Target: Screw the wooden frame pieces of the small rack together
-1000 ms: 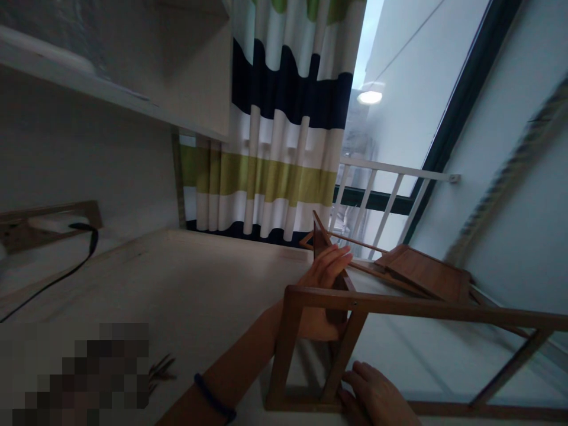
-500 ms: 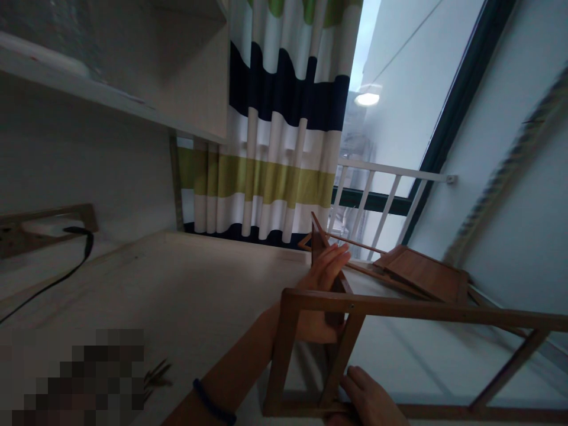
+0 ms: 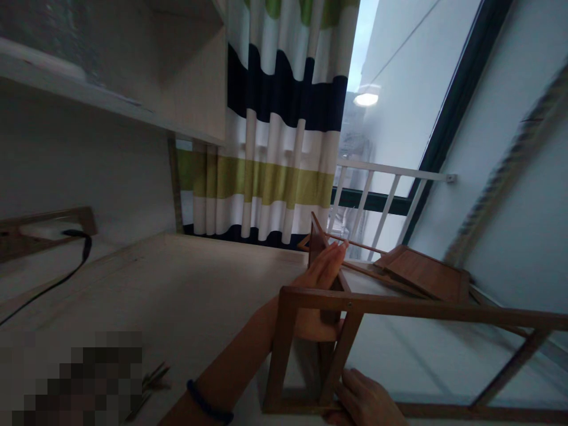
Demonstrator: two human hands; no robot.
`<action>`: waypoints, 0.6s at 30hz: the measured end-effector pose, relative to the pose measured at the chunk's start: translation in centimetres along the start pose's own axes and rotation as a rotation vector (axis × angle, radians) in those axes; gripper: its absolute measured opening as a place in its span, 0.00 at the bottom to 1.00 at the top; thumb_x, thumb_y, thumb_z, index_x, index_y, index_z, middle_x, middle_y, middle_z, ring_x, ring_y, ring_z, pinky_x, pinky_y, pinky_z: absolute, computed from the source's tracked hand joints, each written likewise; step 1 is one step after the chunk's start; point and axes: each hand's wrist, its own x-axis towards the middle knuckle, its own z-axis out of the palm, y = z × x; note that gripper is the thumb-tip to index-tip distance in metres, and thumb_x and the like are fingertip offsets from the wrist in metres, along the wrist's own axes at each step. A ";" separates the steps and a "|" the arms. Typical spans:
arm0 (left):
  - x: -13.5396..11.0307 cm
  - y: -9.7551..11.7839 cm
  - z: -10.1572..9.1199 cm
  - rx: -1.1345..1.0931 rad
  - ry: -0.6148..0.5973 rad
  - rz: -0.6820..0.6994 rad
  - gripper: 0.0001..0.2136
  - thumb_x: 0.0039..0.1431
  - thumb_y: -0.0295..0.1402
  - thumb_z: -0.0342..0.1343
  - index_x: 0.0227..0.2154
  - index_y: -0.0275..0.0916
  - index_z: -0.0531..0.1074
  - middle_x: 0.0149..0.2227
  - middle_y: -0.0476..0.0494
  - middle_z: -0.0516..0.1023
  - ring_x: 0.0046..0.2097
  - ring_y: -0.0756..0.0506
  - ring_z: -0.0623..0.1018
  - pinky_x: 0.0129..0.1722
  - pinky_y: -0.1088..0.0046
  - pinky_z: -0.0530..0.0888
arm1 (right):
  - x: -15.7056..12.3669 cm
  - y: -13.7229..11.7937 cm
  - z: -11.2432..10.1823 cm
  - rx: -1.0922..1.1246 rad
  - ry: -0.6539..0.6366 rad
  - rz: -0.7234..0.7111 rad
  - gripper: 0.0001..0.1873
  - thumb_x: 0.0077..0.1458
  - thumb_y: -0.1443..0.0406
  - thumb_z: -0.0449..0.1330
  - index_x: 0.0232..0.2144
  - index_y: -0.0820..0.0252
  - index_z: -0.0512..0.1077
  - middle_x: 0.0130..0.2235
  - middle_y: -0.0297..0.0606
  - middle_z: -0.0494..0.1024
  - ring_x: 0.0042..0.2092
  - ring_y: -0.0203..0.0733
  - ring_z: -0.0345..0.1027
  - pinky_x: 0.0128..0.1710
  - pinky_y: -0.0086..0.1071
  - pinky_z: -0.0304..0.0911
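A brown wooden frame [image 3: 412, 307] of thin bars stands on the pale table [image 3: 186, 290], reaching from the centre bottom to the right edge. My left hand [image 3: 319, 296] reaches through it and grips an upright wooden panel [image 3: 316, 244] behind the top bar; a dark band is on that wrist. My right hand [image 3: 366, 402] rests at the bottom edge of the view, fingers pressed on the frame's lower bar where a slanted strut meets it.
Another wooden panel [image 3: 423, 275] and thin rods lie on the table beyond the frame. Small dark pieces [image 3: 151, 381] lie at lower left. A black cable [image 3: 48, 284] runs along the left wall. A striped curtain [image 3: 275, 130], white railing [image 3: 381, 195] and shelf [image 3: 110, 89] stand behind.
The view has drifted slightly. My left hand's fingers have straightened a little along the upright panel, and my right hand has slid slightly along the lower bar.
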 end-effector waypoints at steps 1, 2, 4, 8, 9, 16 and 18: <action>0.0 0.0 -0.1 0.007 -0.006 0.007 0.48 0.44 0.37 0.60 0.60 0.36 0.31 0.62 0.32 0.43 0.62 0.35 0.47 0.59 0.53 0.54 | 0.1 0.1 0.1 0.000 -0.002 -0.005 0.21 0.38 0.63 0.71 0.34 0.61 0.68 0.31 0.37 0.72 0.30 0.46 0.69 0.24 0.33 0.67; 0.1 0.1 -0.2 0.012 -0.015 0.010 0.48 0.44 0.36 0.60 0.60 0.36 0.30 0.62 0.32 0.42 0.62 0.35 0.47 0.59 0.53 0.53 | 0.1 0.1 0.2 -0.001 -0.004 -0.007 0.20 0.38 0.62 0.71 0.33 0.61 0.68 0.31 0.38 0.72 0.30 0.47 0.69 0.24 0.34 0.66; 0.2 0.2 -0.5 0.016 -0.044 0.013 0.49 0.43 0.36 0.59 0.60 0.36 0.29 0.62 0.32 0.41 0.62 0.35 0.47 0.59 0.52 0.53 | 0.1 0.2 0.3 0.002 -0.014 -0.007 0.19 0.39 0.62 0.70 0.33 0.61 0.69 0.31 0.38 0.72 0.30 0.48 0.69 0.24 0.34 0.66; 0.4 0.5 -0.9 0.025 -0.092 -0.002 0.47 0.44 0.32 0.57 0.59 0.34 0.28 0.62 0.31 0.40 0.62 0.36 0.44 0.60 0.53 0.51 | 0.1 0.2 -0.1 0.030 -0.058 0.003 0.18 0.43 0.62 0.69 0.36 0.58 0.68 0.33 0.37 0.72 0.33 0.46 0.69 0.27 0.31 0.66; 0.4 0.6 -0.9 0.029 -0.097 -0.008 0.46 0.44 0.31 0.56 0.59 0.32 0.29 0.62 0.30 0.40 0.62 0.36 0.44 0.60 0.54 0.50 | 0.1 0.2 -0.3 0.039 -0.070 0.005 0.17 0.44 0.62 0.68 0.37 0.57 0.68 0.34 0.36 0.72 0.33 0.44 0.69 0.28 0.30 0.65; 0.2 0.1 -1.0 0.052 -0.107 0.039 0.48 0.38 0.27 0.56 0.59 0.28 0.30 0.62 0.31 0.39 0.62 0.37 0.45 0.61 0.56 0.49 | 0.5 0.1 -1.9 0.097 -0.128 0.015 0.10 0.52 0.62 0.61 0.37 0.55 0.68 0.35 0.36 0.71 0.35 0.42 0.68 0.32 0.28 0.63; 0.1 -0.1 -1.0 0.055 -0.103 0.072 0.49 0.38 0.27 0.55 0.59 0.27 0.29 0.62 0.30 0.39 0.62 0.36 0.45 0.60 0.56 0.51 | 0.6 0.0 -2.4 0.132 -0.150 0.026 0.08 0.53 0.62 0.59 0.38 0.55 0.68 0.36 0.37 0.71 0.36 0.42 0.67 0.34 0.29 0.63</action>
